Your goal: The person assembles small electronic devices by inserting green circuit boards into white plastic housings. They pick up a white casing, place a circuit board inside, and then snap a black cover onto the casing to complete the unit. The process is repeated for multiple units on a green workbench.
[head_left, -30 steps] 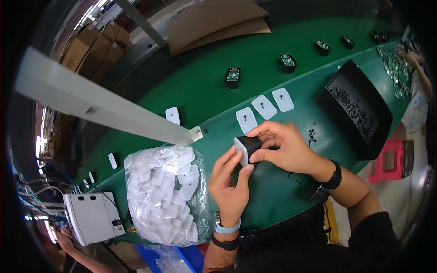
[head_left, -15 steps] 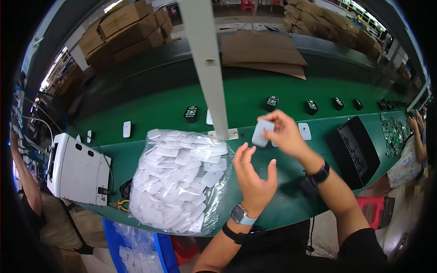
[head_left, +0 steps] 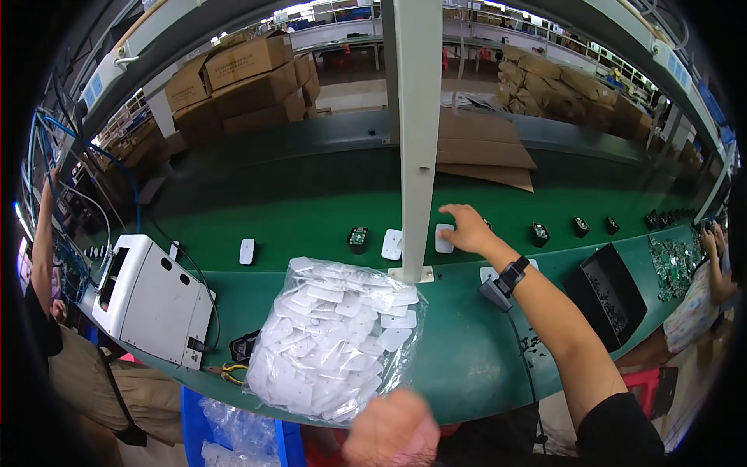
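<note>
White rounded cover (head_left: 444,240), crinkled clear bag (head_left: 408,354), angular black bin (head_left: 632,296).

Has a pale upright post (head_left: 421,117) at centre, flat cardboard sheets (head_left: 484,145) behind it to the right, and brown cartons (head_left: 253,64) piled at back left. Shows a white machine (head_left: 148,303) at left, yellow-handled pliers (head_left: 233,374) near its base. Includes, lower down, a blue bin (head_left: 292,447) with clear plastic (head_left: 227,416) inside, a red stool (head_left: 640,381) at right, and a co-worker in patterned clothing (head_left: 692,317).
</note>
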`<action>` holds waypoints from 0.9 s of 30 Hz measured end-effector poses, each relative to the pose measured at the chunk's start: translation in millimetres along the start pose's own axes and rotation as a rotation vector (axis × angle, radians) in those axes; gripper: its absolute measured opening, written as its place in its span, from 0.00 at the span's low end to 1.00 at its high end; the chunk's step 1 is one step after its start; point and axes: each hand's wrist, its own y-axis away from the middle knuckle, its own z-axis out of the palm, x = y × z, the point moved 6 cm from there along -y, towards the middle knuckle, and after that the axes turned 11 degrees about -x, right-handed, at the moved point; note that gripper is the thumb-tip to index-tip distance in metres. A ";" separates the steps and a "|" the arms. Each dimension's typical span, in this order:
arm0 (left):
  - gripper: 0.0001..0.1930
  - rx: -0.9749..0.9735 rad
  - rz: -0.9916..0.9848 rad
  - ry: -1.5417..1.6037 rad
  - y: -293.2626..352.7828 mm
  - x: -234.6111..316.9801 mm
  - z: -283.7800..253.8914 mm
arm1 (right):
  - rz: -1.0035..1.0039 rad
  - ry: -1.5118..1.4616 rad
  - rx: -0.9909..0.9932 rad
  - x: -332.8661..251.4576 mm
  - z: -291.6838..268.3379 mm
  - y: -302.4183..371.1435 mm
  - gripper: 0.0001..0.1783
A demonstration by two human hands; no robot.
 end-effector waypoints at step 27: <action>0.11 0.309 -0.662 -0.296 71.3 -28.2 -37.0 | -0.014 -0.696 -0.485 -38.1 44.4 -63.7 0.28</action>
